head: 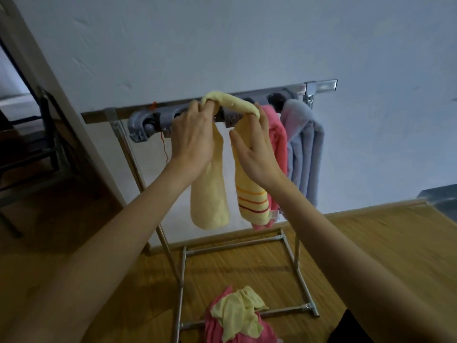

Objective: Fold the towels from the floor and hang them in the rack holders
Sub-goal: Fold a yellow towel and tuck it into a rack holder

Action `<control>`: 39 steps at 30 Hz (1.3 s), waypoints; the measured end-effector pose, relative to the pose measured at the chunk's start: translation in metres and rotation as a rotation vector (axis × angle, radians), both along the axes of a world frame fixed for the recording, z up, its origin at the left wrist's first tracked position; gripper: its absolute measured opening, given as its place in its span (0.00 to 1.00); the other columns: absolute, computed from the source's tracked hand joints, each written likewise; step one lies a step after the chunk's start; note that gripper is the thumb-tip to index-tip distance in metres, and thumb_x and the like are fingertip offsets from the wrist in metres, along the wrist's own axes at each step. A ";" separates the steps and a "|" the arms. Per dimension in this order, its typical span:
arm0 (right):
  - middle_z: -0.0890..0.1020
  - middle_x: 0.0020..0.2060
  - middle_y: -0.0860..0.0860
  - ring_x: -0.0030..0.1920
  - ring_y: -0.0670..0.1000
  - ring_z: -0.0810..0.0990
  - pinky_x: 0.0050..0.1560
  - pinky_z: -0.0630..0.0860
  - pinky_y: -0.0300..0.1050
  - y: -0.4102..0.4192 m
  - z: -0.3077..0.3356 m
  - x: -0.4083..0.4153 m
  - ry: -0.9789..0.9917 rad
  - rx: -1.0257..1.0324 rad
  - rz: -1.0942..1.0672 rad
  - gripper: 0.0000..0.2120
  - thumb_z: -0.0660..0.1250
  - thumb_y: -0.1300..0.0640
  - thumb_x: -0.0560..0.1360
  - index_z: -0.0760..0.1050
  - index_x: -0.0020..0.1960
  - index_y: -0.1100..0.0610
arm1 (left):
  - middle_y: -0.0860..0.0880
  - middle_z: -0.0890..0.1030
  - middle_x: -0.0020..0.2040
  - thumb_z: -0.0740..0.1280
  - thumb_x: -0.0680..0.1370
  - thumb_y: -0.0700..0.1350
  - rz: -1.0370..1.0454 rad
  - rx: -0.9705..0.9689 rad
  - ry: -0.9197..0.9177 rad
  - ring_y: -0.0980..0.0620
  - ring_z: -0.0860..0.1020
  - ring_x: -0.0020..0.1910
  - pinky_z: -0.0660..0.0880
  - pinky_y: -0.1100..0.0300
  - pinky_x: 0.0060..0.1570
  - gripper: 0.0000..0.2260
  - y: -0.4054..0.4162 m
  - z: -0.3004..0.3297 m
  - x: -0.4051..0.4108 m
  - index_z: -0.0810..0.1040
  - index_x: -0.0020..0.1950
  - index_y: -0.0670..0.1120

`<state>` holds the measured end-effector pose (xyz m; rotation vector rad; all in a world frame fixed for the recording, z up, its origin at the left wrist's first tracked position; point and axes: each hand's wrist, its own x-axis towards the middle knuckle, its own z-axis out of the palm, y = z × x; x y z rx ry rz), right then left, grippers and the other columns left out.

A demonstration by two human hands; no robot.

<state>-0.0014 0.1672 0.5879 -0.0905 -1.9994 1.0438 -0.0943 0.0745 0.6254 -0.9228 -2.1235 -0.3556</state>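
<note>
Presently, from the head view:

- Yellow towel [210, 191]: folded into a long strip and draped in an arch just in front of the rack holders, both ends hanging down. One end is plain; the other carries orange and red stripes near its hem.
- Left hand [191, 138]: raised to the left end of the arch, fingers curled into the fold of the yellow towel and grasping it close against the holder bar.
- Right hand [254, 147]: raised to the right end of the arch, fingertips tucked under the fold and gripping the yellow towel, palm lying along the striped hanging end.
- Rack holders [146, 125]: a grey bar with rounded clips, fixed across the top rail of the metal rack [298, 256], which stands on the floor against the wall.
- Pink towel [275, 134]: hanging from a holder just beside the right hand, partly behind the striped end.
- Lavender-blue towel [305, 149]: hanging in folds from the holder at the right end of the bar, touching the pink towel.
- Floor pile [237, 315]: a crumpled yellow cloth on top of pink cloth, lying on the wooden floor [371, 243] across the rack's lower front bar.
- White wall [222, 40]: behind the rack.
</note>
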 end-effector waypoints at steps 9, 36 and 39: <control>0.50 0.76 0.57 0.77 0.50 0.44 0.76 0.48 0.43 0.014 -0.015 -0.034 -0.029 -0.100 -0.022 0.20 0.55 0.58 0.82 0.59 0.72 0.63 | 0.42 0.77 0.55 0.56 0.81 0.35 0.036 -0.116 0.004 0.40 0.78 0.48 0.71 0.50 0.44 0.16 0.030 -0.015 -0.025 0.67 0.68 0.44; 0.75 0.53 0.38 0.49 0.32 0.73 0.48 0.68 0.21 0.054 -0.144 -0.059 -0.036 -0.019 -0.256 0.23 0.66 0.56 0.74 0.64 0.66 0.52 | 0.47 0.78 0.57 0.75 0.70 0.53 -0.297 0.159 -0.622 0.49 0.79 0.52 0.78 0.55 0.48 0.38 0.007 -0.214 -0.045 0.59 0.73 0.44; 0.73 0.33 0.42 0.30 0.42 0.69 0.34 0.68 0.34 0.054 -0.162 -0.059 -0.138 0.114 -0.255 0.05 0.67 0.62 0.72 0.71 0.45 0.58 | 0.46 0.80 0.54 0.74 0.71 0.53 -0.215 0.102 -0.720 0.47 0.79 0.52 0.78 0.52 0.47 0.31 0.011 -0.237 -0.050 0.67 0.68 0.44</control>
